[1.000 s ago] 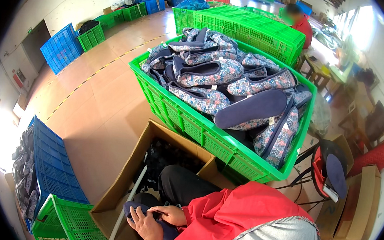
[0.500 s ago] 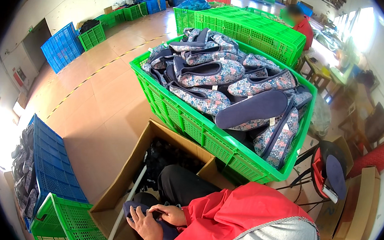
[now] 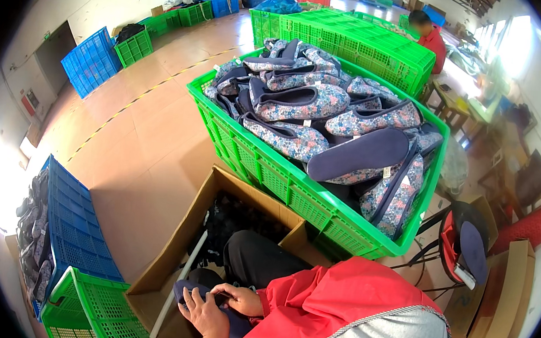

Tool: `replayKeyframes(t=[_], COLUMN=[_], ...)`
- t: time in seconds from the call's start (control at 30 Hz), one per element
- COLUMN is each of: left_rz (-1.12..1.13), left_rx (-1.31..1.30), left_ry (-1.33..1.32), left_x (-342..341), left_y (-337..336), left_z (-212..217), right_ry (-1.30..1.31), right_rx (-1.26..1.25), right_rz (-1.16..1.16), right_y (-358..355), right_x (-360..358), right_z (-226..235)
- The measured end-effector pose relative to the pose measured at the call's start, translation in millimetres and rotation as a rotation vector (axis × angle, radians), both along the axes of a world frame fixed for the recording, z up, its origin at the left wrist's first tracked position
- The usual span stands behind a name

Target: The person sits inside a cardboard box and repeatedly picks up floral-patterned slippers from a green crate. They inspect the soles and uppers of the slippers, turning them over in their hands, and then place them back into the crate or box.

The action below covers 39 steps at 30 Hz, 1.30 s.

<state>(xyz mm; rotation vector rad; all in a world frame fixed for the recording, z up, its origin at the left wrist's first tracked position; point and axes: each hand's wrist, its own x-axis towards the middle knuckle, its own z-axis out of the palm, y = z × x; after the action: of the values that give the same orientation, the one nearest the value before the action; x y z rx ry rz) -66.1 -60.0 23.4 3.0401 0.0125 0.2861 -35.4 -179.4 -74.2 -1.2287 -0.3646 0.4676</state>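
Note:
A dark navy slipper (image 3: 240, 327) lies across my lap, mostly covered by my hands and sleeve. My left hand (image 3: 205, 316) comes up from the lower edge with its fingers laid over the slipper, gripping it. Close beside it, my right hand (image 3: 242, 300) is bent inward, its thumb and fingers closed at the slipper's edge; whether a small tool is between them cannot be made out. Just ahead of my knees stands an open cardboard box (image 3: 200, 195) with black scraps (image 3: 231, 220) inside. A white rod (image 3: 179, 282) leans in the box, left of my hands.
A green crate (image 3: 318, 214) heaped with floral slippers (image 3: 301, 105) stands ahead. At left are a blue crate (image 3: 79, 217) of dark slippers and a green crate (image 3: 100, 311). A stool (image 3: 448, 246) with a navy sole and cardboard (image 3: 501, 301) stand right. A person (image 3: 432, 42) works beyond.
Both hands stay on the slipper, with only a slight shift of the fingers. The whole view has tilted a little. The far person's head is turned lower.

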Motion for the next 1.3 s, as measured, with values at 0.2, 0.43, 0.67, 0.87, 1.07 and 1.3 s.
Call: replayKeyframes(t=[0.2, 0.43, 0.67, 0.87, 1.07, 1.3], left_rz=[0.01, 0.014, 0.006, 0.008, 0.014, 0.038], left_rx=[-0.001, -0.006, 0.016, 0.013, 0.02, 0.001], left_ry=[0.01, 0.021, -0.005, -0.012, -0.016, 0.028], left_x=[-0.2, -0.4, 1.3, 0.1, 0.4, -0.1], left_y=[-0.4, 0.0, 0.8, -0.5, -0.4, -3.7], left_z=[0.7, -0.6, -4.3, -2.5, -2.1, 7.0], right_ry=[-0.206, -0.165, -0.075, -0.036, -0.091, -0.099], right_rx=[-0.133, 0.002, 0.035, -0.018, -0.03, 0.023], right_rz=[0.003, -0.006, -0.064, -0.013, -0.06, -0.054], right_y=[-0.8, -2.6, -2.7, -6.3, -3.3, -1.9], right_x=[1.8, -0.4, -2.6, -1.5, -2.2, -1.7], right_z=[-3.7, 7.3, 12.0, 18.2, 14.7, 18.3])
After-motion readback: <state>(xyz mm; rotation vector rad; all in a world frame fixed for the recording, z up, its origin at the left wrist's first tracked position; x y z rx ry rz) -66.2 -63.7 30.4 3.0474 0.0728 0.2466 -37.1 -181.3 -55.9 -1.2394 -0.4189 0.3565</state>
